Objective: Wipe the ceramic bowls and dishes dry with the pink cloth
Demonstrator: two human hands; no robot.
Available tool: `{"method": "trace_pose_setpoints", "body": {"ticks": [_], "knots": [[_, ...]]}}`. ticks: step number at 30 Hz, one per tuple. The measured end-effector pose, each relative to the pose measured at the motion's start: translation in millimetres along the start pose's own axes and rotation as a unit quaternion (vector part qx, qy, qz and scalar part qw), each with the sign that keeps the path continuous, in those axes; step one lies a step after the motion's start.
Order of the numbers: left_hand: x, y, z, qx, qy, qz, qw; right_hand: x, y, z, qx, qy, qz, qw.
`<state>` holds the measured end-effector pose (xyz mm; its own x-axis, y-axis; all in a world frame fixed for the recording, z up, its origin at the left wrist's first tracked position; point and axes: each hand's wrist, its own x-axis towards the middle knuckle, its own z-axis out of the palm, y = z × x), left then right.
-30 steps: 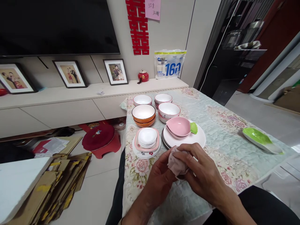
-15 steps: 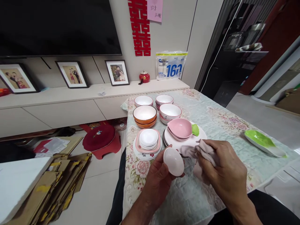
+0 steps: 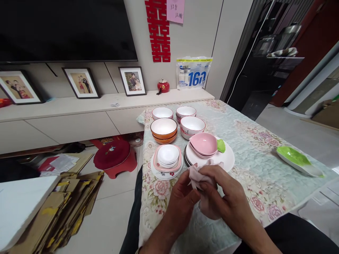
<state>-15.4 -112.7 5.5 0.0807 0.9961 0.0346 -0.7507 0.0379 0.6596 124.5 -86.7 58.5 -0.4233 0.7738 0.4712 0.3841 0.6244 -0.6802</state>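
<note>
Both hands meet over the near side of the table. My left hand (image 3: 182,201) is closed round the small white dish, which the cloth and fingers now hide. My right hand (image 3: 230,194) grips a pale pink cloth (image 3: 195,177) and presses it over the dish; a loose end hangs below. Just beyond them, a pink leaf-shaped bowl (image 3: 203,144) rests on a stack of large white plates (image 3: 228,155). Left of the hands, small white dishes (image 3: 168,153) are stacked on a pink-rimmed square dish (image 3: 156,163) and flower-patterned plates (image 3: 154,173).
Farther back stand orange bowls (image 3: 163,131) and several white bowls with red rims (image 3: 192,126). A green leaf-shaped dish (image 3: 293,156) lies near the right edge of the flowered tablecloth (image 3: 251,141). On the floor at left are a red stool (image 3: 112,151) and flattened cardboard (image 3: 58,208).
My right hand has moved left with the cloth, bringing it over the small white dish in my left hand. The dish, visible before, is now covered.
</note>
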Motion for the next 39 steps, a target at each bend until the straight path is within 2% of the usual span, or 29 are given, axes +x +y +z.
{"method": "trace_pose_setpoints", "body": {"ticks": [3, 8, 10, 15, 18, 22, 27, 30, 33, 36, 39], "knots": [[-1.5, -0.1, -0.2, -0.017, 0.011, -0.013, 1.000, 2.1, 3.7, 2.9, -0.011, 0.001, -0.058, 0.998], [-3.9, 0.2, -5.0, -0.030, 0.030, -0.039, 0.998, 6.7, -3.0, -16.1, -0.051, -0.154, -0.060, 0.985], [-4.1, 1.1, -4.6, -0.035, 0.024, -0.042, 0.998, 6.6, -4.2, -21.5, -0.094, -0.180, -0.059, 0.977], [-4.0, 3.1, -0.7, -0.032, -0.006, -0.060, 0.998, 3.5, 6.1, -7.4, -0.225, -0.113, -0.088, 0.964], [-4.1, 2.0, -1.8, -0.006, 0.010, -0.032, 0.999, 1.5, 8.3, 2.3, -0.252, -0.091, -0.064, 0.961], [-4.9, -1.3, -7.0, 0.054, 0.007, 0.019, 0.998, -1.3, -0.6, -1.6, -0.227, -0.119, -0.006, 0.967], [-4.3, -2.9, -8.9, 0.091, -0.006, 0.030, 0.995, 1.7, -10.8, -16.9, -0.070, -0.184, 0.054, 0.979], [-3.2, -3.1, -6.6, 0.086, -0.012, 0.036, 0.996, 5.7, -11.3, -21.6, 0.041, -0.168, 0.067, 0.983], [-2.9, -2.6, -4.7, 0.071, -0.013, 0.031, 0.997, 6.6, -8.2, -23.2, 0.102, -0.144, 0.041, 0.983], [-3.0, -1.3, -5.0, 0.043, -0.002, 0.028, 0.999, 4.1, -5.1, -23.3, 0.066, -0.173, 0.000, 0.983], [-2.6, 0.0, -6.0, 0.021, 0.025, 0.023, 0.999, 0.7, -4.4, -21.5, -0.028, -0.200, 0.004, 0.979]]}}
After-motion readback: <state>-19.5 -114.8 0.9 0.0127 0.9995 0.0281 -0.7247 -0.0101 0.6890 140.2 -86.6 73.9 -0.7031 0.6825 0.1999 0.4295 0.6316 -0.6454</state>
